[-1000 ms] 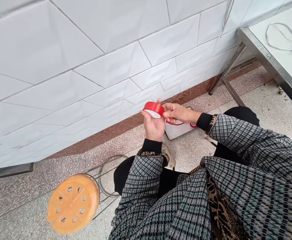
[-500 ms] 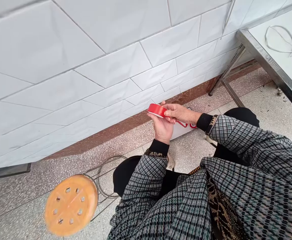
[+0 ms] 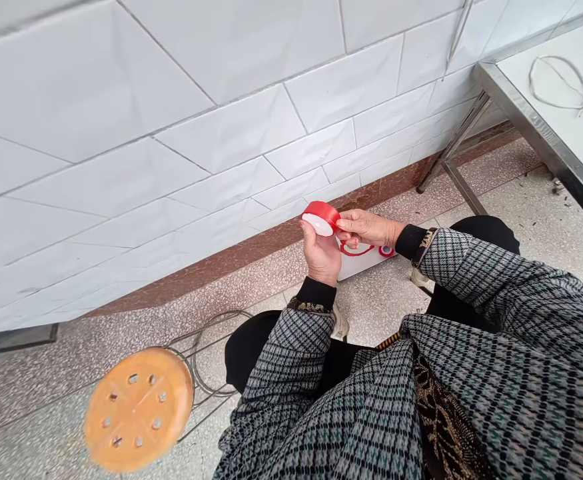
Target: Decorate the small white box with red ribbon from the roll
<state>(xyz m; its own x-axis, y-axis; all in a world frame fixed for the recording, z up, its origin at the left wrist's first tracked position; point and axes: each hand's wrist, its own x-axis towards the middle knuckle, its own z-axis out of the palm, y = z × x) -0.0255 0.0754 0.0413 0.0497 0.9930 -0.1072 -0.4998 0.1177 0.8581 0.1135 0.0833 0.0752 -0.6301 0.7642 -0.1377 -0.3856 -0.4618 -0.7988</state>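
My left hand (image 3: 322,259) holds a roll of red ribbon (image 3: 323,213) from below, thumb along its near side. The roll is tilted so its white side face shows. My right hand (image 3: 364,228) pinches the red ribbon at the roll's right edge; how much of it is between the fingertips is hidden. Below my hands lies a white board (image 3: 352,266) on the floor. On it a curved strip of red ribbon (image 3: 357,251) and a small round red-and-white thing (image 3: 386,251) show, partly covered by my right hand.
A round orange stool (image 3: 138,410) with holes in its seat stands to the left, with metal rings beneath. The white tiled wall (image 3: 231,140) runs along the front. A metal-edged table (image 3: 536,113) carries a loop of white cable (image 3: 561,83) at the right.
The roll has turned so that more of its white side faces me, and it has shifted slightly right. More of the board and the red things on it shows.
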